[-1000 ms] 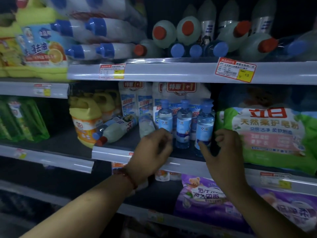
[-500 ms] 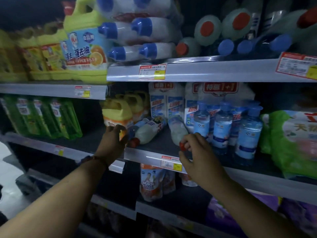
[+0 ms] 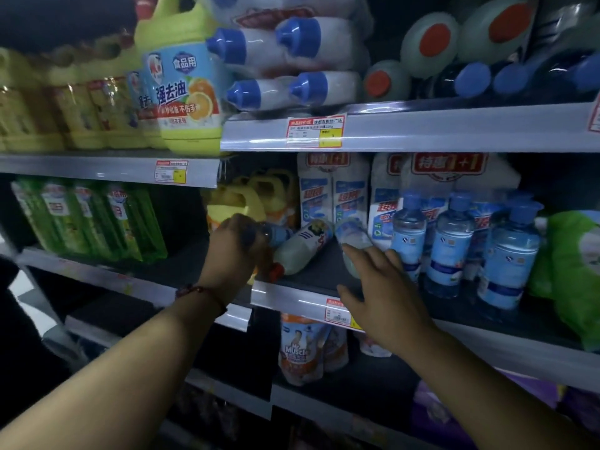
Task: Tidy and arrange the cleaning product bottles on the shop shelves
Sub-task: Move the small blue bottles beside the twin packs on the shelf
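Observation:
On the middle shelf point(image 3: 302, 298) three bottles lie on their sides. My left hand point(image 3: 235, 254) curls round the cap end of the blue-capped lying bottle point(image 3: 279, 233). Beside it lies a pale bottle with a red cap point(image 3: 302, 251), the cap pointing at the shelf's front edge. My right hand point(image 3: 380, 287) rests with spread, fairly straight fingers on the near end of a third lying clear bottle point(image 3: 352, 237). To the right of that hand, three clear blue-capped bottles point(image 3: 451, 248) stand upright in a row.
Yellow jugs point(image 3: 237, 203) stand behind my left hand, and white refill packs point(image 3: 334, 193) stand at the shelf's back. A green bag point(image 3: 574, 271) lies at the right. Green bottles point(image 3: 87, 219) fill the left bay. The upper shelf holds stacked lying bottles point(image 3: 292, 56) and a yellow jug point(image 3: 181, 92).
The view has shifted left and closer. My left hand moved from the yellow jug onto the blue-capped lying bottle. My right hand let go of the red cap and spread over the clear lying bottle.

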Demonstrator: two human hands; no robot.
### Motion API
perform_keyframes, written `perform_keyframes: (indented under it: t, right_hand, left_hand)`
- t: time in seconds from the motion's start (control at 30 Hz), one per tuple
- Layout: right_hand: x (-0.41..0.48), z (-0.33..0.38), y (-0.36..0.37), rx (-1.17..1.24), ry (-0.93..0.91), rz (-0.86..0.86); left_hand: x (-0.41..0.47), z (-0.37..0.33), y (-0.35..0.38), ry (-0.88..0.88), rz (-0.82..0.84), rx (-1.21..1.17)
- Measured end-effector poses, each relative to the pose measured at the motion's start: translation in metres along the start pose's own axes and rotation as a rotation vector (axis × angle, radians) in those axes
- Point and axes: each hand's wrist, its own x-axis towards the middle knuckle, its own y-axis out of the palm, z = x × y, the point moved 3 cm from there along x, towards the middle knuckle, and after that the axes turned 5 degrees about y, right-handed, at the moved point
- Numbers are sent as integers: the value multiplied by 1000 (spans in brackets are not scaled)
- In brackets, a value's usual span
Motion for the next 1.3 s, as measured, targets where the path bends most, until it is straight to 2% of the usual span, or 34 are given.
perform_keyframes:
  t: [0.2, 0.33, 0.47, 0.57, 0.7, 0.77, 0.9, 1.03, 1.3]
  right_hand:
    - [2, 16, -12, 60, 8, 50]
    - [6, 31, -25, 309, 59, 51]
    - [5, 38, -49, 583, 110, 28]
    - [-4, 20, -64, 603, 151, 44]
    - [-21, -26, -88, 549, 243, -33]
    - [-31, -52, -97, 486, 326, -34]
    - [-48, -86, -103, 523, 435, -18]
    - [-49, -88, -98, 408, 441, -115]
    - [-40, -82, -84, 259, 409, -169]
  left_hand:
    - [13, -49, -52, 248, -129, 78]
    - [15, -95, -80, 352, -169, 16]
    - [10, -152, -73, 483, -59, -78]
    - [5, -189, -54, 540, -13, -144]
    - [1, -216, -21, 401, 126, -474]
    - [-4, -216, -4, 423, 158, -541]
    - [-11, -184, 45, 432, 163, -251]
    - [-24, -152, 89, 357, 376, 111]
    - [-42, -137, 111, 192, 437, 197]
